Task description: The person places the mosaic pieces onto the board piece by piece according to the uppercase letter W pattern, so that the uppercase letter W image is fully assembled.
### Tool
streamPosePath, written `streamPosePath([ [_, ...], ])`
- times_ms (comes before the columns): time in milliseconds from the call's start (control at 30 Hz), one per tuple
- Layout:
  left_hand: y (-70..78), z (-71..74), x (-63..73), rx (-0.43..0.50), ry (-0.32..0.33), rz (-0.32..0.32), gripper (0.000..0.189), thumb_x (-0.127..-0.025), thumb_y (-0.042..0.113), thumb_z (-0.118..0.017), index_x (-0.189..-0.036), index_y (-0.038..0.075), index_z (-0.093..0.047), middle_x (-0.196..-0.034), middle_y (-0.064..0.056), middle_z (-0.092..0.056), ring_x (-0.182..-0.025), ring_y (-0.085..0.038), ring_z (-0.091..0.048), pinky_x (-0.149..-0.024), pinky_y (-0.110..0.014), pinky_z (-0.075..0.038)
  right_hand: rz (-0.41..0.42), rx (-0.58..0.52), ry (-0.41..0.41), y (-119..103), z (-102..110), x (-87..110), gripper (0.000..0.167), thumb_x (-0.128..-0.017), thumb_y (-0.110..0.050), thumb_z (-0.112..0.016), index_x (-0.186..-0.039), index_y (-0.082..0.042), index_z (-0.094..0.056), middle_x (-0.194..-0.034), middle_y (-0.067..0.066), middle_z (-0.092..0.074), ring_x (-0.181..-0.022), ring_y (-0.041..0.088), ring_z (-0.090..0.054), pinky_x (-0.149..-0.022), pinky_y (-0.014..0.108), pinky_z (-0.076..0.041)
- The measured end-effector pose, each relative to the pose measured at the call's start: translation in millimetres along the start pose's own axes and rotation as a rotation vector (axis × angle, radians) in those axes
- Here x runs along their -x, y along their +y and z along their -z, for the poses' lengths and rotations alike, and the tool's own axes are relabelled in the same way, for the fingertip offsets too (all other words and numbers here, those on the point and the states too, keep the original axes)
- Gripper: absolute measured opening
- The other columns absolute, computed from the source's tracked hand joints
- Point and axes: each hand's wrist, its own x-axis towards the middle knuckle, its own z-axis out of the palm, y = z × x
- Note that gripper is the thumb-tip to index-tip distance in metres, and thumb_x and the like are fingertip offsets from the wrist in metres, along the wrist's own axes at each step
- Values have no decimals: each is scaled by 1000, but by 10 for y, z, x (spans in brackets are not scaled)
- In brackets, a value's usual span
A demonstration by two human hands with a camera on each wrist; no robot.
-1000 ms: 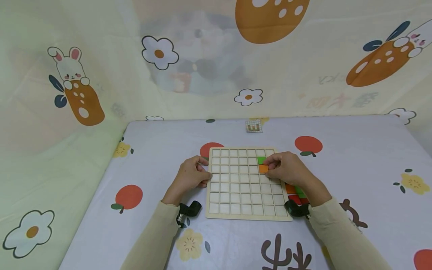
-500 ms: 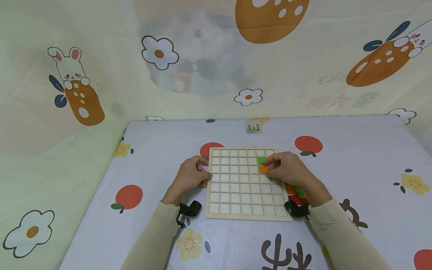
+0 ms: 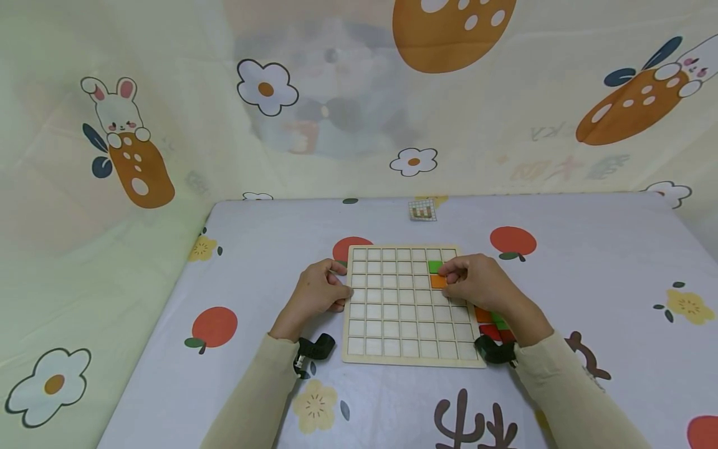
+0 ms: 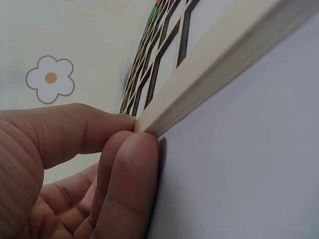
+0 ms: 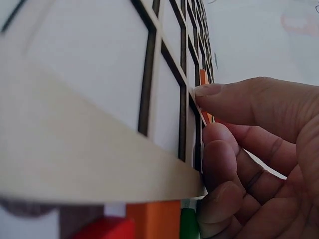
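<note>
1. Nearest you, loose tiles lie just beside the grid board; lift your right wrist clear of them.
2. Your left hand pinches the board's left edge; a firm hold there should stop sliding.
3. Your right hand is curled close over the orange tile in the grid; whether it grips anything, you cannot tell. Press squarely.
4. Just beyond, avoid nudging the green tile.

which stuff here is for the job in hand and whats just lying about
Part of the job:
grid board, edge pinched by the left hand
green tile and orange tile on it, near the right hand's fingers
loose tiles beside it, probably

Seemingly just there:
small gridded item at the back, untouched, use unclear
printed cloth underneath
</note>
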Motion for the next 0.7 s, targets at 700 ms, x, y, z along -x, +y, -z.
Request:
streamPosePath([
  [700,4,6,8,26,-7,4,36,-87,0,-78,-119,0,-63,-83,-10,-62,-56,-15,-65,-56,-27,-60,17,-29,21,17,86,200,35,-89,-16,-79,-122,-7,-73,-105,7,-71,-96,25,-61,-78,33,-55],
])
